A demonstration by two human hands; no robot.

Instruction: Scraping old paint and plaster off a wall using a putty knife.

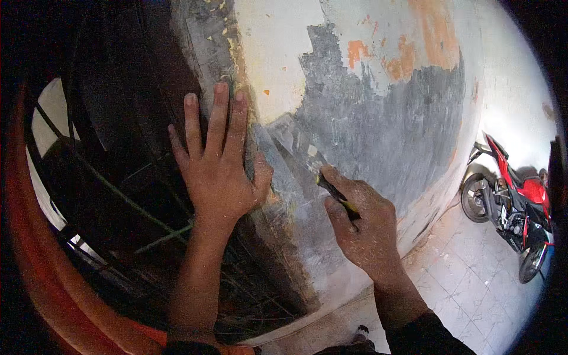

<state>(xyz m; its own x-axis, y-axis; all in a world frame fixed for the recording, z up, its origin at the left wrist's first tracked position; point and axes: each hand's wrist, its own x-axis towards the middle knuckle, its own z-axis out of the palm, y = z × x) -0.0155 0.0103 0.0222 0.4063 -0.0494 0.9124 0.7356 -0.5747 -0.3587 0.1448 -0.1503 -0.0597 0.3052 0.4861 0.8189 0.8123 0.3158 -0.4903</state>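
Observation:
My right hand (367, 225) is wrapped round the black and yellow handle of a scraper (302, 151). Its wide metal blade lies against the wall (378, 130), at the lower border of a patch of pale paint (272, 53). Grey bare plaster spreads below and to the right of that patch, with orange remnants higher up. To the left, my left hand (219, 160) rests with fingers spread on the wall's rough edge (260, 160), its thumb toward the blade. Pale dust specks cover my right hand and wrist.
A red and black motorcycle (512, 201) stands on the tiled floor (467, 266) at the right. Dark bars (118, 195) fill an opening left of the wall edge. Orange cloth (53, 278) curves along the far left. A foot (361, 332) shows at the bottom.

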